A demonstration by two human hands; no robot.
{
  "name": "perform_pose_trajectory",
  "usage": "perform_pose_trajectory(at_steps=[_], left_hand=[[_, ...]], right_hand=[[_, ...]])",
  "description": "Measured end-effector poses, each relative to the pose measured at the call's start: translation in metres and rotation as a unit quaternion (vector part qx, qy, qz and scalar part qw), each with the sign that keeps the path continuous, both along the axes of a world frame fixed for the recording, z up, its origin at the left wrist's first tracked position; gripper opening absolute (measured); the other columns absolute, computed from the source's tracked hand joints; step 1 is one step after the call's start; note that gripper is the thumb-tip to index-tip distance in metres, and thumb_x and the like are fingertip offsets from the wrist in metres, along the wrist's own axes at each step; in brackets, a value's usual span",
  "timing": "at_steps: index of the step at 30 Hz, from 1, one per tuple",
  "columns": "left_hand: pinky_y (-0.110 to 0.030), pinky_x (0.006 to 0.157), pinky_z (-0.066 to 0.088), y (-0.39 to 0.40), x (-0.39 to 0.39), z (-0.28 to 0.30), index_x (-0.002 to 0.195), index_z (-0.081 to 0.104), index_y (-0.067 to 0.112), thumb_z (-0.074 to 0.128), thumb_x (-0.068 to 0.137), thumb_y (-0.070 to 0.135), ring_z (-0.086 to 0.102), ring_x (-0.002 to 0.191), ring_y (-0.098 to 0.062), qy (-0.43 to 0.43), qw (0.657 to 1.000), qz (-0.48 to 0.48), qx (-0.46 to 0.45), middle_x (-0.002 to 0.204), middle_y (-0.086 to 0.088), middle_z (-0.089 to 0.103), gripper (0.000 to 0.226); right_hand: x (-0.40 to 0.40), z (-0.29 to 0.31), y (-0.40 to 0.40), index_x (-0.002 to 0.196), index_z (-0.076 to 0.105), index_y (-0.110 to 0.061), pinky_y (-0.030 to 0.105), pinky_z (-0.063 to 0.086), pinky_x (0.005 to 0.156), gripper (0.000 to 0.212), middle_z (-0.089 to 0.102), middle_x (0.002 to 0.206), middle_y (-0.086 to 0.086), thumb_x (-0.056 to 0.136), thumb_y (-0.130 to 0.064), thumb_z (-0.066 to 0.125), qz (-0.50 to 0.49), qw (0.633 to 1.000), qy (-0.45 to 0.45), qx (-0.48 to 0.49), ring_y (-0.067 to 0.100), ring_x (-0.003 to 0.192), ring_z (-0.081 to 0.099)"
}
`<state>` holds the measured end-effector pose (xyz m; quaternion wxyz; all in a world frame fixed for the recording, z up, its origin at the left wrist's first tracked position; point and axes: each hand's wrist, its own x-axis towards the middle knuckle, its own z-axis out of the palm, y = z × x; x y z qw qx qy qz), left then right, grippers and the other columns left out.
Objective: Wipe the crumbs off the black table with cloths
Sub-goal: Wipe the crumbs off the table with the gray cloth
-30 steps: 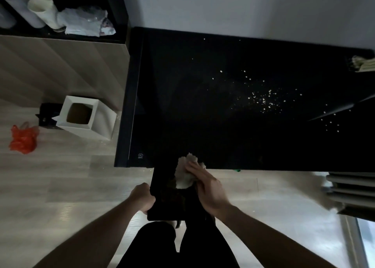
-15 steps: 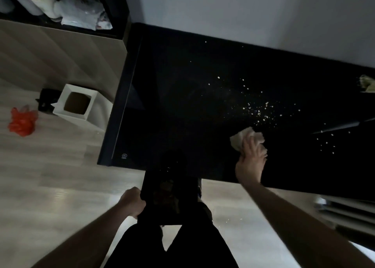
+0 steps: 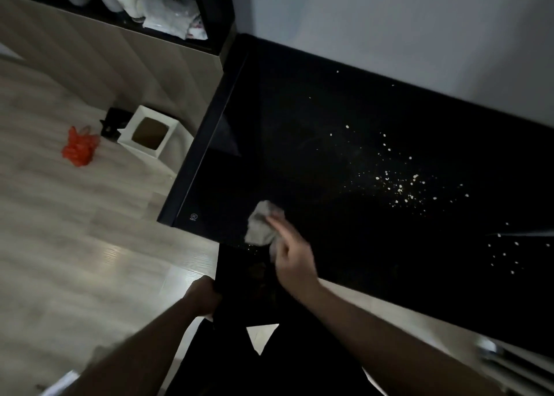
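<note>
Crumbs [image 3: 400, 186] lie scattered across the black counter [image 3: 299, 96], well right of a pale cloth [image 3: 260, 224] pressed at its near edge by the right hand [image 3: 292, 260]. The left hand [image 3: 202, 298] grips a dark tray [image 3: 239, 272] just below that edge. A white bin [image 3: 150, 135] stands on the floor.

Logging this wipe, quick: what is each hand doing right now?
Left hand: closed on the dark tray at the table edge.
Right hand: holding the cloth.
</note>
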<state>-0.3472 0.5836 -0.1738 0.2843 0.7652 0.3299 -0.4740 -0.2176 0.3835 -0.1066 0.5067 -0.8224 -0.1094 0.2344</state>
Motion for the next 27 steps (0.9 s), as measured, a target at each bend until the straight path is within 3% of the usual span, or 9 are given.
perform_pose_trajectory(at_steps=[3,7,10,12,16,19,22,25,27], left_hand=[[-0.027,0.064,0.047,0.000,-0.001,0.001,0.071,0.062,0.014,0.059,0.078,0.020,0.072,0.088,-0.028,-0.004,1.000,0.004,0.011,0.076,-0.006,0.065,0.010],[-0.028,0.066,0.049,0.006,-0.006,-0.001,0.075,0.065,0.013,0.057,0.076,0.022,0.072,0.089,-0.030,-0.015,0.999,-0.025,0.013,0.075,-0.006,0.063,0.011],[-0.028,0.064,0.047,0.013,-0.008,-0.003,0.063,0.055,0.014,0.057,0.074,0.024,0.072,0.087,-0.031,-0.017,0.999,-0.038,0.011,0.070,-0.004,0.061,0.014],[-0.029,0.065,0.046,0.017,-0.008,-0.003,0.056,0.047,0.017,0.059,0.077,0.022,0.071,0.088,-0.032,-0.021,0.998,-0.051,0.019,0.071,-0.007,0.063,0.024],[-0.033,0.069,0.050,0.022,-0.007,-0.002,0.054,0.042,0.017,0.057,0.078,0.019,0.070,0.092,-0.034,-0.024,0.996,-0.086,0.026,0.084,-0.016,0.070,0.028],[-0.030,0.065,0.046,0.022,-0.005,0.002,0.056,0.043,0.019,0.057,0.082,0.019,0.070,0.090,-0.033,-0.014,0.996,-0.089,0.027,0.072,-0.006,0.059,0.030],[-0.030,0.063,0.047,0.022,-0.003,0.005,0.057,0.047,0.018,0.057,0.082,0.018,0.071,0.085,-0.031,-0.008,0.997,-0.072,0.017,0.065,-0.002,0.058,0.027],[-0.031,0.066,0.050,0.022,-0.003,0.006,0.057,0.049,0.018,0.057,0.081,0.020,0.072,0.089,-0.031,-0.011,0.998,-0.054,0.014,0.074,-0.007,0.064,0.025],[-0.030,0.065,0.049,0.021,-0.003,0.005,0.056,0.047,0.018,0.057,0.080,0.021,0.072,0.089,-0.031,-0.014,0.999,-0.050,0.015,0.076,-0.010,0.066,0.026]], right_hand=[[0.058,-0.014,-0.012,0.149,0.055,-0.021,0.012,0.029,0.119,0.054,0.044,0.160,-0.009,0.099,-0.001,0.046,-0.023,0.996,-0.050,-0.064,0.001,0.147,0.039],[0.091,-0.041,-0.001,0.154,0.044,-0.029,0.050,0.018,0.129,0.058,0.029,0.168,-0.009,0.102,-0.006,0.049,0.047,0.973,-0.099,-0.201,0.026,0.158,0.016],[0.066,-0.048,0.012,0.158,0.035,-0.033,0.060,0.013,0.126,0.057,0.018,0.172,-0.012,0.104,-0.018,0.046,0.140,0.930,-0.148,-0.305,0.030,0.159,0.008],[0.033,-0.050,0.015,0.159,0.036,-0.031,0.057,0.013,0.127,0.059,0.017,0.172,-0.011,0.103,-0.017,0.048,0.180,0.930,-0.154,-0.280,0.028,0.160,0.009],[-0.034,-0.058,0.012,0.147,0.054,-0.031,0.052,0.023,0.125,0.062,0.041,0.163,-0.011,0.091,-0.006,0.056,0.251,0.935,-0.146,-0.203,0.018,0.156,0.027],[-0.052,-0.040,0.006,0.140,0.059,-0.040,0.035,0.031,0.123,0.055,0.050,0.155,-0.022,0.098,-0.006,0.048,0.234,0.962,-0.043,-0.132,0.001,0.147,0.039],[-0.039,-0.015,-0.008,0.136,0.062,-0.043,0.032,0.047,0.112,0.057,0.060,0.145,-0.021,0.093,-0.008,0.047,0.152,0.984,-0.009,-0.093,0.002,0.132,0.058],[0.006,0.002,-0.028,0.133,0.061,-0.052,0.016,0.052,0.085,0.058,0.071,0.119,-0.019,0.099,-0.007,0.047,0.033,0.994,-0.013,-0.107,-0.013,0.087,0.064],[0.051,0.007,-0.042,0.136,0.061,-0.047,0.010,0.043,0.063,0.051,0.068,0.091,-0.013,0.103,-0.010,0.049,-0.044,0.990,-0.023,-0.130,-0.008,0.062,0.059]])
